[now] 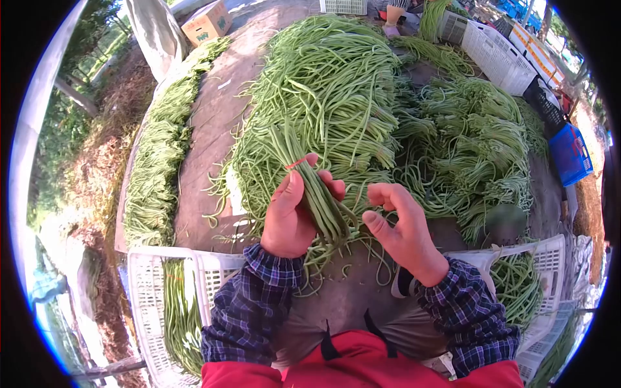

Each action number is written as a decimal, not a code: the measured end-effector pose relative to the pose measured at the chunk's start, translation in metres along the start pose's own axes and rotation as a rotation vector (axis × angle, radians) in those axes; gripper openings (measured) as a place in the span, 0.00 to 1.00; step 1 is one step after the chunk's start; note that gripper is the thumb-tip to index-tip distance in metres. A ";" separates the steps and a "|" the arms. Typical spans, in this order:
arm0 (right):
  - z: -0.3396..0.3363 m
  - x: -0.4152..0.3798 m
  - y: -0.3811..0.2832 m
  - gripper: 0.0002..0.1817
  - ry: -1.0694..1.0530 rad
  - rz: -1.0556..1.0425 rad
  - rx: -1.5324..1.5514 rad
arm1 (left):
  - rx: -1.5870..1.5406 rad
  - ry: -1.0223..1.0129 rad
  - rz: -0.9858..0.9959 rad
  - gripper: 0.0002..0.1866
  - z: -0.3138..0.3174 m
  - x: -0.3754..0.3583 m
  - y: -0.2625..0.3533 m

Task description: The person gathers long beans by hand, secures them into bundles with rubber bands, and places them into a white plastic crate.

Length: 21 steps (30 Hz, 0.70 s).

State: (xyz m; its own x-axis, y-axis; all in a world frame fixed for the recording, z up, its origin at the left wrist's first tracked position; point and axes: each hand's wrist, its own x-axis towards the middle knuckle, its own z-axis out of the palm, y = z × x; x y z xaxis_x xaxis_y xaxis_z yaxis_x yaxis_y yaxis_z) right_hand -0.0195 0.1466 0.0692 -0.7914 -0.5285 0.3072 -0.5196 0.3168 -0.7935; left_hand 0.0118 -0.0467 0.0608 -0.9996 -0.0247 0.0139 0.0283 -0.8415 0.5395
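Note:
My left hand (291, 216) is wrapped round a bundle of long green beans (317, 204), held tilted in front of me. A thin red band (295, 163) circles the bundle near its upper end. To the right, my right hand (402, 229) is apart from the bundle, fingers bent, thumb and forefinger separated, with nothing seen in it. Beyond both hands spreads a large heap of loose long beans (323, 84). Some single beans trail onto the ground below the bundle.
White plastic crates holding beans stand at my left (147, 304) and right (550, 284). Rows of beans lie along the left (158, 155) and right (479, 142). A cardboard box (207, 22), a blue crate (569, 155) and more white crates (498, 55) stand farther off. Another person's legs show at the top.

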 end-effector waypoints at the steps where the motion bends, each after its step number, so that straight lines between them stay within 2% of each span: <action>1: 0.002 -0.001 0.006 0.25 0.029 0.086 0.173 | -0.038 -0.018 -0.011 0.22 0.001 0.000 0.000; 2: 0.002 -0.003 0.009 0.25 0.059 0.172 0.345 | -0.040 -0.016 -0.017 0.22 0.001 0.000 -0.001; 3: 0.001 -0.003 0.008 0.30 0.012 0.246 0.452 | -0.022 -0.033 -0.008 0.22 0.001 0.000 -0.001; 4: 0.003 -0.005 0.009 0.30 0.012 0.249 0.452 | -0.004 -0.051 0.004 0.21 0.001 0.000 -0.002; 6: 0.008 -0.007 0.011 0.39 -0.054 0.087 0.352 | 0.026 -0.024 0.010 0.20 0.003 -0.002 -0.004; 7: 0.009 -0.009 0.006 0.46 -0.136 0.156 0.342 | 0.126 -0.015 0.026 0.20 0.004 -0.003 -0.007; 8: 0.016 -0.010 0.009 0.46 -0.133 0.161 0.343 | 0.227 -0.007 0.040 0.19 0.005 -0.003 -0.009; 10: 0.034 -0.011 0.018 0.46 -0.191 0.023 0.359 | 0.195 -0.039 0.024 0.19 0.008 -0.004 -0.013; 11: 0.030 -0.010 0.005 0.43 -0.273 0.161 0.372 | 0.166 -0.023 0.008 0.20 0.012 -0.004 -0.012; 12: 0.028 -0.008 0.005 0.43 -0.274 0.163 0.373 | 0.139 -0.006 -0.005 0.21 0.014 -0.004 -0.011; 14: 0.026 -0.004 0.006 0.39 -0.477 0.237 0.627 | 0.088 -0.073 -0.005 0.25 0.007 -0.001 -0.004; 17: 0.023 -0.004 0.002 0.35 -0.571 0.343 0.775 | -0.074 -0.168 -0.016 0.29 0.003 0.001 0.006; 21: 0.037 -0.011 0.003 0.33 -0.490 0.231 0.803 | -0.073 -0.143 -0.018 0.30 0.008 -0.001 0.001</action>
State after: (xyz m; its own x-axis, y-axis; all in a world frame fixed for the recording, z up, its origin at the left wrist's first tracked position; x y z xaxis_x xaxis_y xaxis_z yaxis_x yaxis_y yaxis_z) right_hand 0.0000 0.1240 0.0439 -0.5302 -0.8478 -0.0097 0.1505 -0.0828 -0.9851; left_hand 0.0132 -0.0435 0.0678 -0.9898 0.0638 0.1270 0.0048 -0.8781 0.4785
